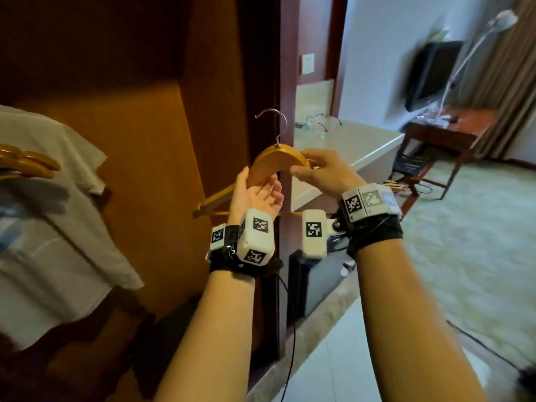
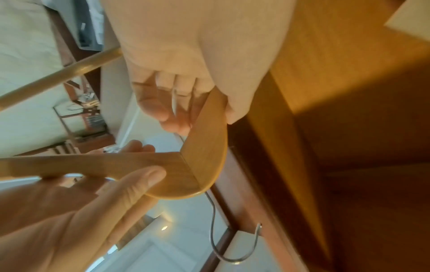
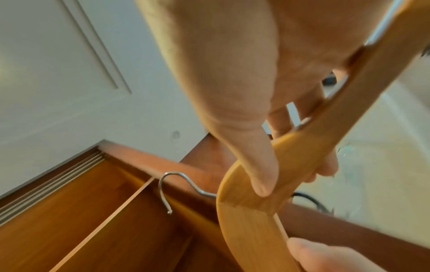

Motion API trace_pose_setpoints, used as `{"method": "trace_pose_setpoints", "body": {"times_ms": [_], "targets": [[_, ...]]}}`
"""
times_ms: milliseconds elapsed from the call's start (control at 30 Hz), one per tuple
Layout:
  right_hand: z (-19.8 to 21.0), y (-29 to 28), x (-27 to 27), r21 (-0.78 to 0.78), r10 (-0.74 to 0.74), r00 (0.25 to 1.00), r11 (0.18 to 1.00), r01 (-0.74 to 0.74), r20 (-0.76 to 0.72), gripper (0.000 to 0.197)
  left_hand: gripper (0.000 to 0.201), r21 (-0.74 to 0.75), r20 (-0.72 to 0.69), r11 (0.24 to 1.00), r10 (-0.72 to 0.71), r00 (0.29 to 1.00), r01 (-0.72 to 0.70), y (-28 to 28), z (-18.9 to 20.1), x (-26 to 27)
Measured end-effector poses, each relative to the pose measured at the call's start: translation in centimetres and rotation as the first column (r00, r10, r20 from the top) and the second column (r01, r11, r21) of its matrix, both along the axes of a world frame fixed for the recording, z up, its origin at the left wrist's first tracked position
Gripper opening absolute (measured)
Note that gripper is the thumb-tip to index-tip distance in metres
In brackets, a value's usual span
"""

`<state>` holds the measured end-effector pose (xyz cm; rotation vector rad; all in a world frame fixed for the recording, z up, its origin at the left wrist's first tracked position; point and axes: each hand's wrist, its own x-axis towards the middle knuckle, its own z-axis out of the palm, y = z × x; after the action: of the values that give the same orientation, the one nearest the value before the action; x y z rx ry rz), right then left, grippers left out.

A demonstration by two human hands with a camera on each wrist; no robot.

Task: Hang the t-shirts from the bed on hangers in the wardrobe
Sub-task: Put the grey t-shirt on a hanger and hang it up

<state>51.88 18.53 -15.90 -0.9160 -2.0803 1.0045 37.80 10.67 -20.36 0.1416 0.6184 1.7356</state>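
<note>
A bare wooden hanger (image 1: 272, 161) with a metal hook (image 1: 272, 120) pointing up is held in front of the wardrobe's right edge. My left hand (image 1: 258, 192), palm up, grips its left arm between thumb and fingers (image 2: 163, 112). My right hand (image 1: 307, 166) pinches its right arm just past the top, the thumb (image 3: 263, 182) on the near face. Both wrist views show the hanger (image 2: 202, 162) (image 3: 244, 220) close up with nothing on it. A white t-shirt (image 1: 58, 213) hangs inside the wardrobe at the left. The bed is out of view.
More wooden hangers (image 1: 26, 163) sit at the left edge above the hung shirt. The wardrobe's dark frame (image 1: 287, 82) stands right behind the hook. Beyond it are a white counter (image 1: 356, 146) with glasses, a black box (image 1: 313, 285) beneath it, a desk (image 1: 441, 132), a TV (image 1: 432, 74).
</note>
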Motion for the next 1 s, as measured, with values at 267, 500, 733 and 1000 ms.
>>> {"method": "trace_pose_setpoints", "body": {"times_ms": [267, 500, 733, 1000], "targets": [[-5.4, 4.3, 16.2, 0.039, -0.324, 0.945, 0.946, 0.322, 0.04, 0.005, 0.033, -0.054, 0.053, 0.971, -0.228, 0.972, 0.231, 8.7, -4.7, 15.1], [-7.5, 9.7, 29.4, -0.004, -0.476, 0.879, 0.879, 0.476, -0.016, 0.006, 0.034, -0.072, 0.035, 0.935, -0.346, 0.938, 0.348, 16.4, -6.2, 28.6], [-9.4, 17.1, 39.3, -0.102, -0.625, 0.777, 0.78, 0.618, -0.076, 0.018, 0.04, -0.107, 0.011, 0.877, -0.471, 0.882, 0.469, 25.8, -7.4, 38.2], [-12.4, 31.5, 47.9, -0.135, -0.723, 0.69, 0.688, 0.713, -0.039, 0.021, 0.036, -0.145, 0.012, 0.811, -0.571, 0.821, 0.567, 42.7, -10.0, 47.3]]}}
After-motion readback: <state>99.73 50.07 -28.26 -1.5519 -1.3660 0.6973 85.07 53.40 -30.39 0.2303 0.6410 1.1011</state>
